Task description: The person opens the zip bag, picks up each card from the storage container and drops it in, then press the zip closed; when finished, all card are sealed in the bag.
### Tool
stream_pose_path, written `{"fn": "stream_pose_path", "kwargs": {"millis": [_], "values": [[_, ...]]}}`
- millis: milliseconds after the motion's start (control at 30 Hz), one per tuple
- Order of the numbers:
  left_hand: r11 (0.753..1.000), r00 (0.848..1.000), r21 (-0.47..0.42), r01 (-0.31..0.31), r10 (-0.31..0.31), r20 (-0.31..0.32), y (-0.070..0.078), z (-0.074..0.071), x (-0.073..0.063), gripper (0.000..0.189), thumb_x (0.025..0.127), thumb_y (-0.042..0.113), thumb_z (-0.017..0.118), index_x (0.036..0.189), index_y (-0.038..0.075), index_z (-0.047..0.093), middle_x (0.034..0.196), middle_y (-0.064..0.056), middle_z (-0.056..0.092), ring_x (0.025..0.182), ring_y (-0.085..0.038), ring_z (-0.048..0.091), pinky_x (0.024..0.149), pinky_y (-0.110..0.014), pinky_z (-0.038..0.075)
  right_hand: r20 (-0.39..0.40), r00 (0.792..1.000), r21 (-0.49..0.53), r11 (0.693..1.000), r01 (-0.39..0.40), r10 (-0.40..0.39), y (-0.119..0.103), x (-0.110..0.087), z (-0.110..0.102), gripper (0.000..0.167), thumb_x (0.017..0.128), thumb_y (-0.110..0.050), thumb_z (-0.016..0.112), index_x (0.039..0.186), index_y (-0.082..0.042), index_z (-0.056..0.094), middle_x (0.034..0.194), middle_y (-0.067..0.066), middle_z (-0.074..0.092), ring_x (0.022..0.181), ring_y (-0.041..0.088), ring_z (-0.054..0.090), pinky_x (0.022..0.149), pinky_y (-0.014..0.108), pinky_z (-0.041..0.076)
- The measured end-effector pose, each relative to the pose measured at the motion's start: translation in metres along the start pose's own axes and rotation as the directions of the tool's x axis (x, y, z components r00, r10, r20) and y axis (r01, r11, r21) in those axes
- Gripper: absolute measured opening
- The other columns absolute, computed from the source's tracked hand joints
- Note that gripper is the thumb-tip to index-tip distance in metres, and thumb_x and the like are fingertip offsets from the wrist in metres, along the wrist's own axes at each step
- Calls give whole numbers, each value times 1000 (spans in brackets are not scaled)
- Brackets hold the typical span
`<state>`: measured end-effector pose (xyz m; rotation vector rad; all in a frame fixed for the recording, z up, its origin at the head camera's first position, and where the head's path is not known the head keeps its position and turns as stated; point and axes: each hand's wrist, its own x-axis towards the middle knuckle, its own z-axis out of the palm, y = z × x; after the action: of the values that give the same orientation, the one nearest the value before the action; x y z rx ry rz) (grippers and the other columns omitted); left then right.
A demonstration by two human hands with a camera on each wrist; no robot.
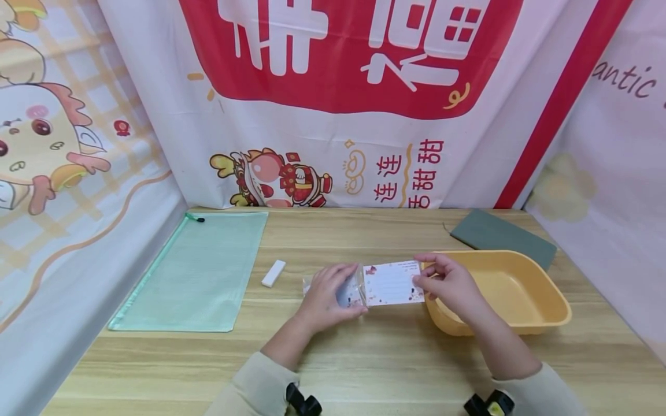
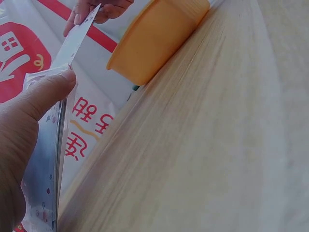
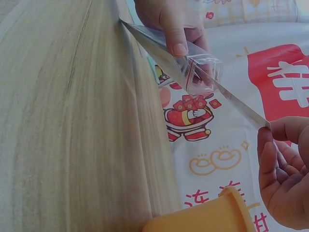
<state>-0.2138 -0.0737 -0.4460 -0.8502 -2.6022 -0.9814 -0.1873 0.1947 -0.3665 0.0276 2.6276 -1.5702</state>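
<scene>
My left hand (image 1: 329,297) grips a clear zip bag (image 3: 203,72) by its sides, thumb on the near edge and fingers on the far one. Inside the bag lies a stack of patterned cards (image 2: 44,159). A white lined card (image 1: 392,283) with small printed figures sticks out of the bag's open mouth toward the right. Its right end is pinched between the thumb and fingers of my right hand (image 1: 451,284). In the right wrist view the card slants from the bag mouth to the right fingertips, above the table.
A yellow plastic basin (image 1: 499,289) stands right beside the right hand. Behind it lies a dark green notebook (image 1: 503,236). A white eraser-like block (image 1: 273,273) is left of the bag, and a mint zip pouch (image 1: 192,271) lies farther left. Printed cloths (image 1: 333,127) surround the wooden table (image 1: 385,370).
</scene>
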Motion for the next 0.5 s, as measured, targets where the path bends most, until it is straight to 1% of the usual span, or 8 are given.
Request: {"fn": "stream_pose_path", "kwargs": {"millis": [200,367,500], "values": [[1000,1000,14,-20,20,7,1,0,0,88,71,47,82,145,13,48,140,-8,54,130,-26,50,112,-51,36,41,999,-35,999,17,-16,-5,8,4,49,88,-19,72,134,-10,58,96,11,64,78,22,57,65,25,56],[1000,1000,4,-16,16,19,0,0,-1,87,72,47,82,145,15,47,141,-7,54,130,-25,49,112,-50,36,86,996,-8,1000,15,-15,-10,14,14,49,88,-17,72,134,-9,58,97,11,64,78,21,55,64,27,55],[1000,1000,3,-27,27,11,-1,1,0,86,72,46,82,144,11,49,139,-8,54,129,-26,49,111,-50,37,103,994,-4,1000,29,-28,-11,18,24,47,88,-16,72,133,-9,59,98,12,65,78,19,57,63,27,56]]}}
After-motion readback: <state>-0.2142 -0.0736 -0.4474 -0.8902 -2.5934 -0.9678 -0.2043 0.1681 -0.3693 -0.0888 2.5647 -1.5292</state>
